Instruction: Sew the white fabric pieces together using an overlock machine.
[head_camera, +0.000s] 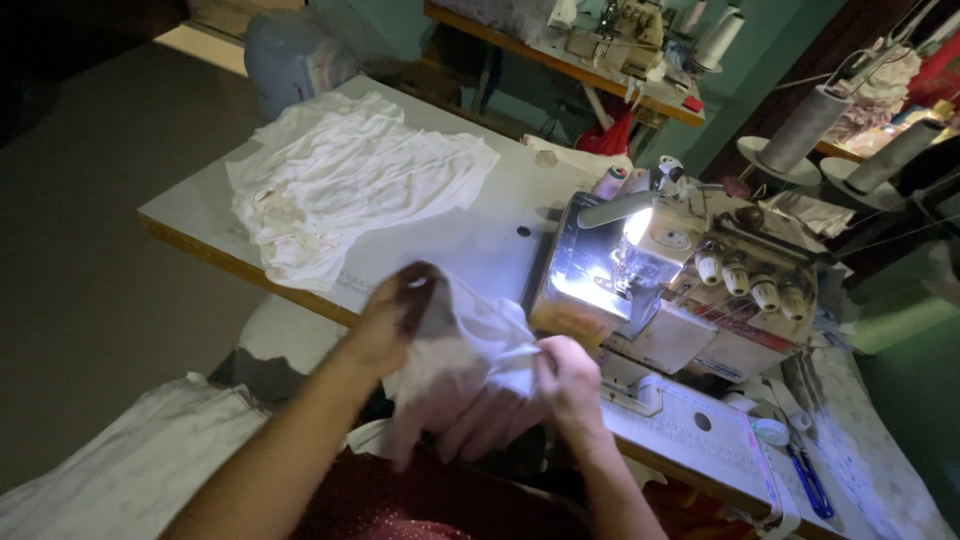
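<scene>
Both hands, left hand (395, 315) and right hand (565, 375), fingers closed on white cloth piece (465, 350) at lower centre, stretched flat for lit sewing machine (665, 285), 1 white pile (350, 180) upper left.

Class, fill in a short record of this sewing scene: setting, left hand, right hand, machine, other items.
setting: sewing table in a dim workshop
left hand: left hand grips the upper edge of a white cloth piece
right hand: right hand pinches the same piece at its right edge
machine: sewing machine, its lamp lit, just right of the hands
other items: pile of white cloth on the table; blue scissors; thread cones behind
</scene>
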